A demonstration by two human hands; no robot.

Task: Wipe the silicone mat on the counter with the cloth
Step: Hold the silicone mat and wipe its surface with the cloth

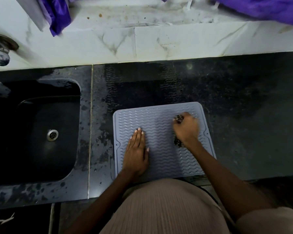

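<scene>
A grey-blue silicone mat (161, 149) with wavy ridges lies flat on the dark counter, near its front edge. My left hand (137, 153) rests flat on the mat's left half, fingers straight and together. My right hand (186, 128) is on the mat's right half, fingers curled round a small dark cloth (178, 119). Bits of the cloth stick out above the knuckles and below the wrist. The right hand looks slightly blurred.
A black sink (35, 130) with a metal drain is set into the counter (243, 102) left of the mat. Wet patches and wavy mat prints mark the counter behind the mat. A chrome tap (0, 51) and purple fabric (59, 16) sit on the white marble ledge behind.
</scene>
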